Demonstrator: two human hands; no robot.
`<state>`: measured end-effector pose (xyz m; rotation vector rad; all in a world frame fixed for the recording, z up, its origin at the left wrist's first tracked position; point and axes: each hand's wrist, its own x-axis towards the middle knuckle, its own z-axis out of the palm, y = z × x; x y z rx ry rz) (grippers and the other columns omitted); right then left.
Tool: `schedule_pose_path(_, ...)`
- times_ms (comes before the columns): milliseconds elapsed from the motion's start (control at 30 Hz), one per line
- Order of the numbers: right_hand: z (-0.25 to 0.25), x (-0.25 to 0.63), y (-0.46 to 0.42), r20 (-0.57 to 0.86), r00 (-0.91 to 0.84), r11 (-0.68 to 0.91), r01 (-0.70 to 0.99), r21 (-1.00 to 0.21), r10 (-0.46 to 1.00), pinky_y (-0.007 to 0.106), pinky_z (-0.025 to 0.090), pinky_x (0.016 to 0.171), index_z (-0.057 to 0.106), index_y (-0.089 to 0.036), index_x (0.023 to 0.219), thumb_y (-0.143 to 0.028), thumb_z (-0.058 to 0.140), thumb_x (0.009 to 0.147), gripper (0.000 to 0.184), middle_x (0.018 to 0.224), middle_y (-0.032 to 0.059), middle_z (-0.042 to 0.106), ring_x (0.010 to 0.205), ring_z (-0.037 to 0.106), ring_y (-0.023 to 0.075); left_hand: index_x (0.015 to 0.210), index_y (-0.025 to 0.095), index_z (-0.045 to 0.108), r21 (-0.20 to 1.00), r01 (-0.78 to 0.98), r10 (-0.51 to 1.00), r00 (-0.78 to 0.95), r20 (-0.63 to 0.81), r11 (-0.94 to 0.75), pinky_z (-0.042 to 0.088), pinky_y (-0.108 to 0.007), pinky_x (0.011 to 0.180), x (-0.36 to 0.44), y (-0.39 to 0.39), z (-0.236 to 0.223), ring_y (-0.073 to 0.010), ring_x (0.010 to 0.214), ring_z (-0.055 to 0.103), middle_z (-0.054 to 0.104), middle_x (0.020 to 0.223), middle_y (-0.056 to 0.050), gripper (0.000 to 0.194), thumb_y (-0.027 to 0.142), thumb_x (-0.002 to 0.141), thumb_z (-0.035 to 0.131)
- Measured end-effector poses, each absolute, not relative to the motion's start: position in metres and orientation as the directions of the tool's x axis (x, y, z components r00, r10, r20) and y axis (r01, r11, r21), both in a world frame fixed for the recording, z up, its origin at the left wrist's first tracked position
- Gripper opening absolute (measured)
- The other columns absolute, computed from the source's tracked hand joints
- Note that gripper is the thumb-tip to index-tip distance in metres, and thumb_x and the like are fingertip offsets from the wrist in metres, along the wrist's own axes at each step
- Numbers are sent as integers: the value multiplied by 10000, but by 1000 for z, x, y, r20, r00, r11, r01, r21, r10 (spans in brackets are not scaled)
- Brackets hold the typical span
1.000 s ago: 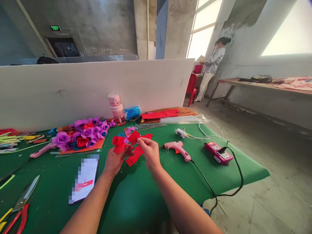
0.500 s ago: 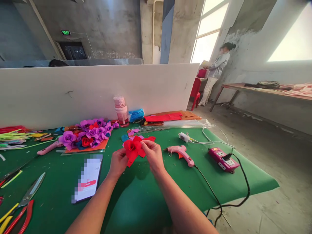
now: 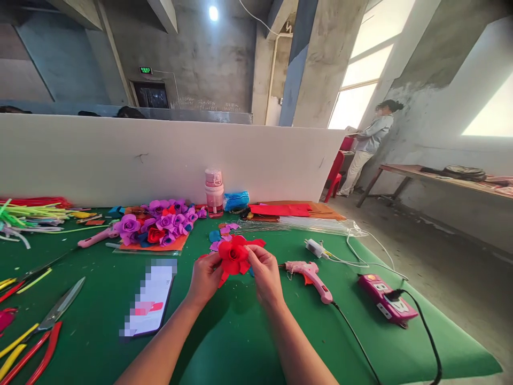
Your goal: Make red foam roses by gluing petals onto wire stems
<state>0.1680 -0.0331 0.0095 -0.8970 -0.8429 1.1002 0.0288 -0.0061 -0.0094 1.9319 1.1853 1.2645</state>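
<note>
A red paper flower with a coiled centre and spread petals is held between both hands, above the green table. My left hand pinches its left side, the fingertips partly behind the petals. On the right, my right hand closes thumb and fingers on a petal edge. Just beyond lie more red pieces and purple and blue scraps. A pink hot glue gun rests right of my right hand, its nozzle pointing towards that hand.
Finished purple, red and blue flowers lie at the back left. A phone, scissors and red-handled pliers are on the left. A pink bottle stands by the white board. Right are a power strip and cables. A person stands beyond.
The view has tilted up and swung slightly left. The flower has turned so its centre faces me more, and the right fingers have shifted along the petal edge.
</note>
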Motion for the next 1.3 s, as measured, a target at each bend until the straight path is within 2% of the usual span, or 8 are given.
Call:
schedule_pose_path(333,11,169,-33,160,163,207,-339,-918,974,217,367,547,631,-172,659,-469,672,720,306,617,-6,617,546,476,104,682,130,694,790,357,867,205,455,-499,344,-191,532,28,-6,-9,-107,542,406,510,538,20,257,279,774,505)
schedule_pose_path(500,11,169,-33,136,236,213,-339,-916,962,224,368,537,626,-174,645,-506,691,679,340,594,-4,608,548,486,117,734,137,710,775,355,853,238,465,-522,372,-202,566,27,-6,-9,-123,574,451,584,587,0,267,294,782,499)
schedule_pose_path(767,11,171,-32,138,213,201,-312,-929,967,225,363,565,624,-175,619,-462,682,700,303,584,-14,600,551,469,114,799,138,728,746,364,829,283,482,-558,375,-205,588,27,-6,-9,-124,590,466,629,640,-9,277,265,806,483)
schedule_pose_path(1067,9,172,-32,182,206,228,-228,-947,962,248,402,642,698,-165,693,-523,645,725,364,646,12,639,632,519,148,773,149,727,757,376,845,276,458,-533,367,-198,570,28,-5,-11,-122,582,460,619,623,-10,256,239,795,489)
schedule_pose_path(1300,8,173,-31,194,177,235,-249,-939,965,242,356,593,670,-166,592,-523,623,757,396,571,-6,592,579,463,130,718,151,723,780,359,857,268,439,-512,350,-190,546,30,-6,-13,-114,555,446,582,567,3,240,243,780,511)
